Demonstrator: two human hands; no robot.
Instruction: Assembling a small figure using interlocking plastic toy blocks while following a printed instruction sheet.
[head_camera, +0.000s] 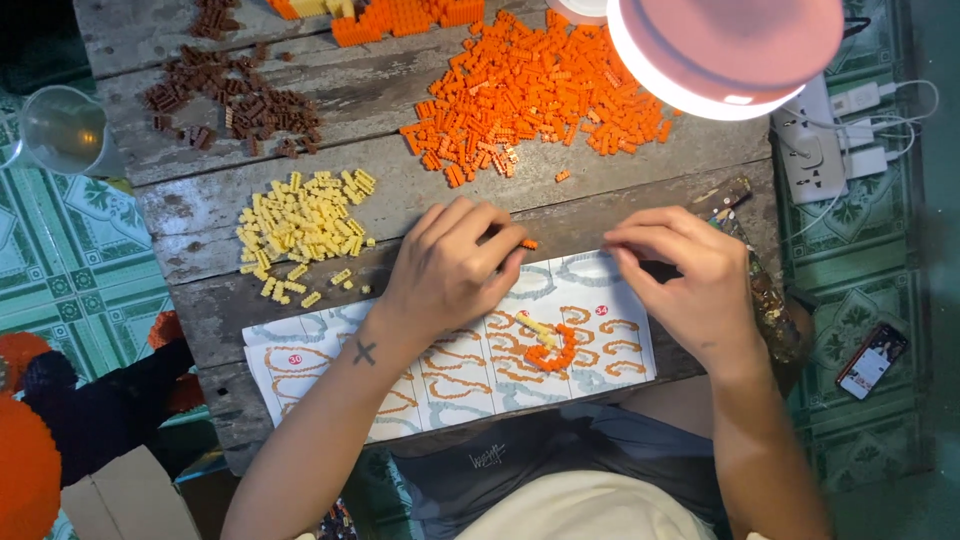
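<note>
At the far left edge a clear plastic cup sits just off the weathered grey wooden table. On the table, from the left: a loose scatter of small brown building bricks near the far edge, then a pile of pale yellow bricks nearer the person, then a wide heap of orange bricks at the centre back.

Along the near edge lies a white printed instruction sheet with orange curved diagrams, its long axis running left to right across the table, slightly tilted so the right end sits farther from the person.

The left hand rests on the sheet's far edge, fingers curled and pressed together, with a single small orange brick at its fingertips; whether it is pinched or merely touched I cannot tell.

On the sheet below lies a small curved assembly of orange and yellow bricks, bowed like a hook, its long axis roughly upright in the view.

The right hand hovers over the sheet's right corner, fingers bent together toward the left; what they pinch is hidden.

Beyond, a round pink-rimmed lamp hangs above a white power strip, and a phone lies on the tiled floor.
</note>
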